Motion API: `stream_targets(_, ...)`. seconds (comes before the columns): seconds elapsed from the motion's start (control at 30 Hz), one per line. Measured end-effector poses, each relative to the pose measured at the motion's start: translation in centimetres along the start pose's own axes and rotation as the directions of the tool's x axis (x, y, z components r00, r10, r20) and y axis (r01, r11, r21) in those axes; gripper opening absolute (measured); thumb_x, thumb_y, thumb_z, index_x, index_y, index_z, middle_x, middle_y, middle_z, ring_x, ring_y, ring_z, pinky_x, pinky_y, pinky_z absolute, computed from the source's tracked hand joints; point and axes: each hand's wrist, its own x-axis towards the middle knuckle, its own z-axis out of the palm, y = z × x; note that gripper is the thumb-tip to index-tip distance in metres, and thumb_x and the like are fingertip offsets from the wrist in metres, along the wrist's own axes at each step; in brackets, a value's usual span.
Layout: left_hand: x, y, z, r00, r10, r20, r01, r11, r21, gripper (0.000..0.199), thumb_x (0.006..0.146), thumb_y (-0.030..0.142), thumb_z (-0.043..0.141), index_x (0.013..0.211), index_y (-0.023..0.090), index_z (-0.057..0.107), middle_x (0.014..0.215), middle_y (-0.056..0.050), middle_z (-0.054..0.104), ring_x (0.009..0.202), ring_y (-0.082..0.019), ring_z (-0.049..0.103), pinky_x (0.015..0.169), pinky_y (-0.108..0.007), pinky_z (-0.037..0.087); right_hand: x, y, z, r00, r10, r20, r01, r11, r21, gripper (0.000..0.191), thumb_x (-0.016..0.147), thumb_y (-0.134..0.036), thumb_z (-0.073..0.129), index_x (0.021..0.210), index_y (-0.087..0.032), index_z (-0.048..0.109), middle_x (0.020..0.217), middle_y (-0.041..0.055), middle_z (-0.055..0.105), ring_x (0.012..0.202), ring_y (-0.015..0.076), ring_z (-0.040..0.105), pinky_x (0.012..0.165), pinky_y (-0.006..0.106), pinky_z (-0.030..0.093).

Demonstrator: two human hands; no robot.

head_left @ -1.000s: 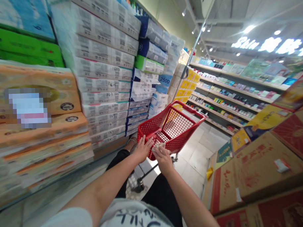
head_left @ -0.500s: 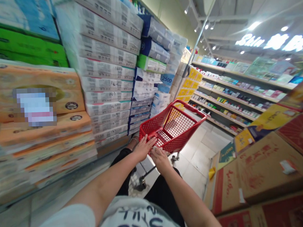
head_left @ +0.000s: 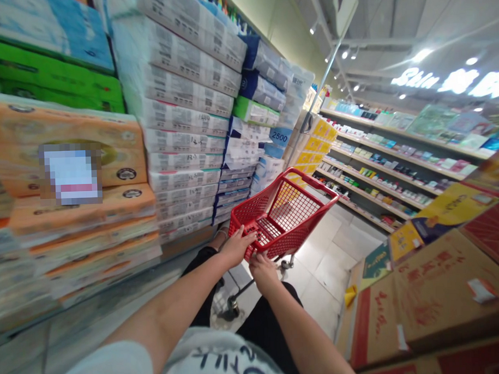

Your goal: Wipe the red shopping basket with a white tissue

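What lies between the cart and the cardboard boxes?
Floor tiles separate the red cart from the cardboard boxes, with a yellow object beside the boxes, in the head view.

I get a bright feed — small ceiling spotlights [head_left: 421, 55] and a white lit sign [head_left: 454, 80] flaring into glare at far right — with pale shine on the floor [head_left: 317, 255], wide-angle stretching toward the edges, softly blurred near packs at left [head_left: 87, 214], and a pixelated patch over them.

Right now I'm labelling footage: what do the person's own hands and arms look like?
The left hand and right hand are gloveless, with no watch visible. The left sleeve is short and white; no right sleeve shows. Any rings are too small to tell.
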Motion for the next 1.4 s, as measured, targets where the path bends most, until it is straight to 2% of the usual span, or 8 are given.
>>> stream_targets(0.17, -0.1, -0.6, 0.3, 0.999, -0.029, -0.044, 0.026, 0.998, -0.063, 0.06, 0.081, 0.007, 0.047, 0.138, 0.023, 0.049, 0.151, -0.001, 0.041, 0.149, -0.026, 0.006, 0.12, -0.048, 0.016, -0.5, 0.9, -2.0, 0.984, 0.034, -0.174, -0.022, 0.998, 0.067, 0.029, 0.096, -0.017, 0.045, 0.116, -0.02, 0.066, 0.124, 0.0082, 0.062, 0.116, 0.0226, 0.048, 0.101, 0.039, 0.041)
stream_targets(0.27, -0.1, -0.9, 0.4, 0.998, -0.04, -0.052, 0.037, 0.997, -0.061, 0.065, 0.077, 0.0, 0.042, 0.138, 0.023, 0.049, 0.15, 0.001, 0.043, 0.149, -0.025, 0.006, 0.12, -0.048, 0.018, -0.6, 1.5, -2.7, 0.942, 0.133, -0.307, -0.095, 0.986, 0.135, 0.032, 0.096, -0.016, 0.044, 0.121, -0.02, 0.064, 0.128, 0.0069, 0.06, 0.121, 0.0234, 0.046, 0.106, 0.042, 0.037)
stream_targets(0.43, 0.0, -0.9, 0.2, 0.996, -0.06, -0.064, 0.056, 0.996, -0.064, 0.063, 0.077, 0.0, 0.04, 0.134, 0.023, 0.054, 0.147, 0.001, 0.046, 0.149, -0.024, 0.006, 0.121, -0.045, 0.019, -0.5, 1.7, -2.7, 0.956, 0.128, -0.265, -0.07, 0.973, 0.218, 0.03, 0.094, -0.014, 0.045, 0.112, -0.022, 0.068, 0.12, 0.0061, 0.065, 0.115, 0.0218, 0.051, 0.107, 0.042, 0.038)
stream_targets(0.57, 0.0, -0.6, 0.2, 0.993, -0.089, -0.072, 0.084, 0.994, -0.075, 0.062, 0.076, 0.0, 0.038, 0.132, 0.021, 0.055, 0.146, 0.0, 0.048, 0.149, -0.023, 0.007, 0.121, -0.043, 0.018, 0.1, 3.1, -3.5, 0.898, 0.305, -0.315, -0.22, 0.935, 0.279, 0.039, 0.091, -0.009, 0.04, 0.116, -0.022, 0.067, 0.126, 0.005, 0.063, 0.118, 0.0213, 0.05, 0.109, 0.041, 0.036)
stream_targets(0.8, -0.3, 0.7, 0.1, 0.992, -0.112, -0.055, 0.112, 0.994, -0.012, 0.059, 0.076, 0.0, 0.037, 0.129, 0.018, 0.056, 0.146, -0.003, 0.049, 0.149, -0.026, 0.002, 0.121, -0.045, 0.016, 1.1, 4.2, -4.5, 0.907, 0.422, -0.018, -0.388, 0.849, 0.36, 0.041, 0.073, -0.002, 0.05, 0.103, -0.02, 0.072, 0.104, 0.0041, 0.07, 0.099, 0.0196, 0.055, 0.09, 0.03, 0.046)
stream_targets(1.07, -0.8, 0.0, 0.8, 0.999, -0.03, -0.043, 0.027, 0.998, -0.054, 0.053, 0.082, 0.005, 0.035, 0.128, 0.02, 0.056, 0.145, -0.004, 0.048, 0.149, -0.026, 0.005, 0.119, -0.045, 0.022, 1.7, 2.5, -5.2, 0.859, 0.509, -0.056, -0.472, 0.829, 0.299, 0.019, 0.075, -0.009, 0.054, 0.081, -0.016, 0.07, 0.079, 0.0078, 0.068, 0.089, 0.0233, 0.053, 0.081, 0.032, 0.043)
stream_targets(1.23, -1.6, -0.4, 1.6, 0.996, -0.01, -0.084, 0.009, 1.0, -0.019, 0.058, 0.08, 0.004, 0.039, 0.134, 0.019, 0.051, 0.145, -0.005, 0.049, 0.149, -0.026, 0.003, 0.121, -0.047, 0.015, 1.0, 0.4, -5.1, 0.865, 0.488, -0.112, -0.446, 0.853, 0.272, 0.02, 0.074, -0.008, 0.051, 0.082, -0.017, 0.068, 0.082, 0.0079, 0.065, 0.088, 0.0225, 0.052, 0.084, 0.033, 0.042)
stream_targets(1.4, -1.5, -1.3, 0.5, 0.997, 0.006, -0.079, -0.004, 1.0, 0.017, 0.053, 0.081, 0.004, 0.039, 0.13, 0.017, 0.053, 0.144, -0.005, 0.049, 0.149, -0.026, 0.001, 0.122, -0.046, 0.016, 1.3, 0.4, -5.4, 0.922, 0.366, -0.125, -0.315, 0.898, 0.308, 0.028, 0.072, -0.007, 0.053, 0.091, -0.018, 0.07, 0.092, 0.0058, 0.068, 0.091, 0.0225, 0.052, 0.087, 0.033, 0.043)
